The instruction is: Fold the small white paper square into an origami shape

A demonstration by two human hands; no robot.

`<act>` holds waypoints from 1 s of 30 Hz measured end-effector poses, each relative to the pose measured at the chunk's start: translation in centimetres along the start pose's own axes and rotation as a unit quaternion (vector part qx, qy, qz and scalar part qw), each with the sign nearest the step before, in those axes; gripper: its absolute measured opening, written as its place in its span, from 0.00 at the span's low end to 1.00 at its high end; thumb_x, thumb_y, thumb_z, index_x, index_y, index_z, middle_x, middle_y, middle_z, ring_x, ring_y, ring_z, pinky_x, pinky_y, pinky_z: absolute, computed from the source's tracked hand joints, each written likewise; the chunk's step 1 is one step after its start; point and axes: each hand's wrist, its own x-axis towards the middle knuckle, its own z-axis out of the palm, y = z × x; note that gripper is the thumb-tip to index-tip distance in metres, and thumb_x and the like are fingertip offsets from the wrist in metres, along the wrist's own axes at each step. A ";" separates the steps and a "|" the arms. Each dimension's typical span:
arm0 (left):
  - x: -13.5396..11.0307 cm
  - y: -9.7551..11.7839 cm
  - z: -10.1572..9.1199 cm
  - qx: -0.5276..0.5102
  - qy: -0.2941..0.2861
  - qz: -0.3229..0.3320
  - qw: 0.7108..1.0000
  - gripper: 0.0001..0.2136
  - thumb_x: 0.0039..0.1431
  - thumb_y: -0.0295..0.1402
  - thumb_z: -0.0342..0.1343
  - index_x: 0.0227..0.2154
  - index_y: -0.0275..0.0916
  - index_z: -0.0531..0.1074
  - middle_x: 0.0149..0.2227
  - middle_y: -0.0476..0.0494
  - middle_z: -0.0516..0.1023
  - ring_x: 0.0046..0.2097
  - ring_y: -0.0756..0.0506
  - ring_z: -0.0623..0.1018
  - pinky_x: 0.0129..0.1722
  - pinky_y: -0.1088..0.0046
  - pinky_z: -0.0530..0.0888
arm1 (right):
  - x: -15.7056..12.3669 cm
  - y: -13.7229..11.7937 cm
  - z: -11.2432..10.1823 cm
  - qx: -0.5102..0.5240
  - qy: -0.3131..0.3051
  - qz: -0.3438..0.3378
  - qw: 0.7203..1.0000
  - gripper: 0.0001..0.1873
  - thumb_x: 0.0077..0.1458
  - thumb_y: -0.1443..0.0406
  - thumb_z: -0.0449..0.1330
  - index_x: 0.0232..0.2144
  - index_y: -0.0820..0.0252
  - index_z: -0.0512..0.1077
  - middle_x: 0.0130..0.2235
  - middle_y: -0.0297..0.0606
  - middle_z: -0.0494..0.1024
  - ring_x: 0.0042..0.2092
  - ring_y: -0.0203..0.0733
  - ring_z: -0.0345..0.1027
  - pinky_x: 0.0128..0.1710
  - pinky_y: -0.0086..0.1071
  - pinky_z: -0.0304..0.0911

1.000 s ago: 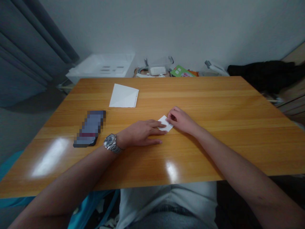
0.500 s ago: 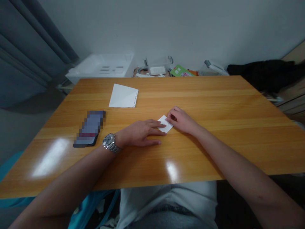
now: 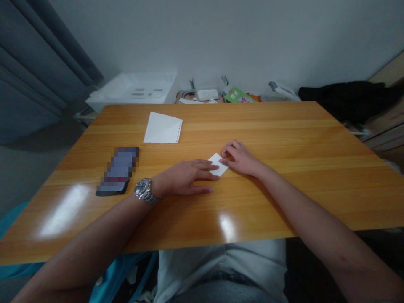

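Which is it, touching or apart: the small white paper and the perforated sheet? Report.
Apart: the head view plainly shows wooden tabletop between the small white paper and the perforated sheet, farther back and left.

Tabletop point(image 3: 309, 155) beyond right hand point(image 3: 240, 160): passable | left hand point(image 3: 186, 177): blocks centre | phone point(image 3: 119, 168): obstructs left side

A glossy wooden worktop point(image 3: 284, 139) is carrying a phone point(image 3: 119, 170) on the left, a paper sheet point(image 3: 163, 128) is lying beyond it, and a small white paper point(image 3: 216, 158) is resting near the middle.
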 end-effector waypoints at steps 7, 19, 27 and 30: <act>0.0 -0.1 0.1 0.001 0.002 0.003 1.000 0.20 0.67 0.45 0.57 0.59 0.50 0.74 0.66 0.45 0.68 0.67 0.39 0.68 0.67 0.58 0.66 | 0.1 0.1 0.3 -0.013 0.005 -0.009 1.000 0.08 0.66 0.59 0.56 0.38 0.56 0.71 0.45 0.45 0.70 0.48 0.52 0.65 0.52 0.47 0.62; 0.0 0.0 0.0 -0.004 0.005 0.001 1.000 0.19 0.67 0.44 0.57 0.59 0.49 0.74 0.66 0.44 0.68 0.67 0.39 0.68 0.67 0.57 0.67 | 0.1 0.5 0.2 -0.001 0.009 -0.017 1.000 0.09 0.65 0.56 0.56 0.39 0.55 0.68 0.44 0.44 0.70 0.48 0.51 0.65 0.51 0.45 0.63; -0.1 -0.2 0.2 -0.015 0.007 0.007 1.000 0.22 0.68 0.43 0.56 0.63 0.47 0.68 0.67 0.44 0.67 0.69 0.41 0.65 0.68 0.60 0.64 | -0.1 -0.4 -0.3 -0.004 -0.009 -0.006 1.000 0.14 0.58 0.55 0.65 0.39 0.55 0.68 0.46 0.44 0.70 0.48 0.52 0.65 0.50 0.45 0.63; -0.1 -0.2 0.3 -0.015 0.008 0.005 1.000 0.24 0.68 0.44 0.56 0.64 0.46 0.67 0.66 0.44 0.68 0.68 0.41 0.66 0.68 0.60 0.64 | -0.1 -0.3 -0.2 0.000 -0.010 -0.005 1.000 0.14 0.59 0.55 0.65 0.40 0.55 0.68 0.46 0.43 0.70 0.48 0.52 0.65 0.50 0.44 0.62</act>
